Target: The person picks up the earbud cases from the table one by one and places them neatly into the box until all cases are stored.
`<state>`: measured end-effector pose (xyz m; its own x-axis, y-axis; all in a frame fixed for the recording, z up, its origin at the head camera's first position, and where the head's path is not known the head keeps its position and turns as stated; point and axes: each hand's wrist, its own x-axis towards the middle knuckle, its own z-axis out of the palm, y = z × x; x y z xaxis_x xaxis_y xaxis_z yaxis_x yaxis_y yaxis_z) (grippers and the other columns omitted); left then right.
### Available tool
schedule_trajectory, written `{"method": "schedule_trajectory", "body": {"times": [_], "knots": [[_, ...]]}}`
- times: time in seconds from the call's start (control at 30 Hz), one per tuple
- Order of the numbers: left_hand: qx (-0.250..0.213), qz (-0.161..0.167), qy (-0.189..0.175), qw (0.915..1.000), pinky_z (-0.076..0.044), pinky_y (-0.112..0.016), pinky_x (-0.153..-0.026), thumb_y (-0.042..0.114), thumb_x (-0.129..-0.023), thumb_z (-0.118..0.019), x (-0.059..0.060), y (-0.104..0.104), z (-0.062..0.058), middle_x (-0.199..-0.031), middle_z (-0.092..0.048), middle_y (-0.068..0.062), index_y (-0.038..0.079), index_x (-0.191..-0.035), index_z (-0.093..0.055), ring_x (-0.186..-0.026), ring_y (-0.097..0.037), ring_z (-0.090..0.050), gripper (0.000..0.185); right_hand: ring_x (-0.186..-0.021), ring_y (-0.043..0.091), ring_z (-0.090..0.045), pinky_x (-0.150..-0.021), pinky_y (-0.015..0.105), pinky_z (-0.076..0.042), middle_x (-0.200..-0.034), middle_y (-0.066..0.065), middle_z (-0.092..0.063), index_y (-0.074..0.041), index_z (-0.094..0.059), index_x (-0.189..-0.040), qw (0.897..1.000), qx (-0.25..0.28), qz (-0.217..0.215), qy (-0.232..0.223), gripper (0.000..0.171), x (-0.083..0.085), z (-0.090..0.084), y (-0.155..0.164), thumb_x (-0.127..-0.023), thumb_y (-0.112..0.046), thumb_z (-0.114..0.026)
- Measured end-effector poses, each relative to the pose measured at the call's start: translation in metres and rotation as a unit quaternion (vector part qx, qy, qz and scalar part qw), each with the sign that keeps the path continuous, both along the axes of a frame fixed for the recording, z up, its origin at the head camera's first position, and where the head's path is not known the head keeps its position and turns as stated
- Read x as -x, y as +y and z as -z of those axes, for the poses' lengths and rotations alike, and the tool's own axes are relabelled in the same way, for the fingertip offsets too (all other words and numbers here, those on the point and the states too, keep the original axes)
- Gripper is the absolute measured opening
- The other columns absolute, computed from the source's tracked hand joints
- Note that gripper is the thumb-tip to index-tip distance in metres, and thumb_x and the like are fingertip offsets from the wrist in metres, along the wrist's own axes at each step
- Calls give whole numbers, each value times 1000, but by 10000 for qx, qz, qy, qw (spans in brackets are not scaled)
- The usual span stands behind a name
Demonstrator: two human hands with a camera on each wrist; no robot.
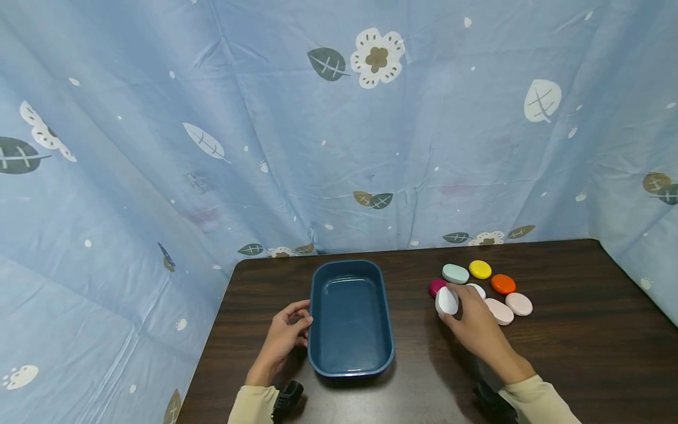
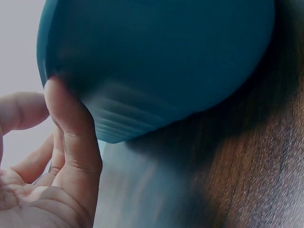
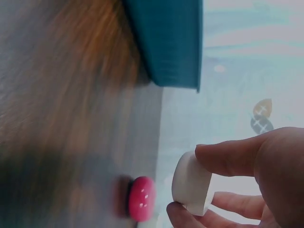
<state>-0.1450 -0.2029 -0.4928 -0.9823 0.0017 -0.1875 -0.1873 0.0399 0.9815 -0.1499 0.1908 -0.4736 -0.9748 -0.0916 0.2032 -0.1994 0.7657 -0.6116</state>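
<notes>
My right hand (image 1: 479, 324) pinches a white soap bar (image 1: 447, 301) between thumb and fingers, over the table just in front of the other soaps. In the right wrist view the soap (image 3: 190, 183) is pale and rounded, and a glossy magenta soap (image 3: 142, 198) lies beyond it on the table. At the left, my left hand (image 1: 286, 335) grips the side of a dark blue rectangular basin (image 1: 389, 330), thumb and forefinger at its rim. The left wrist view has the thumb (image 2: 73, 128) against the basin's outer wall (image 2: 166, 61). Nothing lies inside the basin.
Around the right hand lie a mint soap (image 1: 455, 273), a yellow one (image 1: 479, 270), an orange one (image 1: 503, 284), two pale pink ones and a partly covered white one (image 1: 479, 290). A blue patterned curtain (image 1: 318, 147) hangs behind the dark wooden table (image 1: 577, 347).
</notes>
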Motion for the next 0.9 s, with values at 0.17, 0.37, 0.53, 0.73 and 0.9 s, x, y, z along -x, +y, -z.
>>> {"method": "schedule_trajectory", "body": {"times": [0.17, 0.37, 0.53, 0.73, 0.9], "knots": [[-59, -5, -10, 10000, -52, -25, -55, -1, -101, -61, 0, 1, 2, -103, -58, -7, -6, -144, -55, -70, -13, -55, 44, -124, 51, -57, -105, 69, -46, -138, 36, -55, 14, -54, -139, 9999, 50, -6, -145, 63, 2, -11, -9, -85, -2, -83], [-123, -55, -19, 9999, -51, -24, -53, -3, -100, -61, 0, 1, 1, -103, -58, -6, -5, -144, -57, -70, -13, -54, 44, -119, 48, -60, -100, 66, -52, -138, 36, -54, 12, -53, -143, 9996, 97, -118, -224, 65, 7, -23, -23, -87, -3, -82], [-123, -70, 19, 9999, -50, -24, -53, -4, -99, -61, 0, 2, 2, -102, -57, -7, -6, -144, -57, -69, -13, -54, 45, -115, 45, -61, -99, 64, -53, -136, 34, -56, 13, -53, -142, 9992, 257, -290, -40, 64, 12, -32, -37, -87, -2, -82], [-143, -151, -4, 9998, -49, -24, -52, -4, -99, -62, -2, 3, 2, -101, -57, -6, -6, -143, -57, -68, -13, -53, 44, -108, 39, -63, -90, 55, -57, -132, 30, -59, 12, -56, -140, 9977, 362, -460, 341, 63, 18, -39, -56, -84, 2, -83], [-121, -172, -15, 9998, -49, -25, -52, -4, -99, -62, -2, 3, 2, -101, -57, -5, -5, -144, -57, -69, -15, -53, 45, -109, 38, -63, -92, 55, -59, -132, 29, -58, 12, -56, -141, 9968, 464, -581, 302, 63, 22, -42, -72, -84, 2, -82]]}}
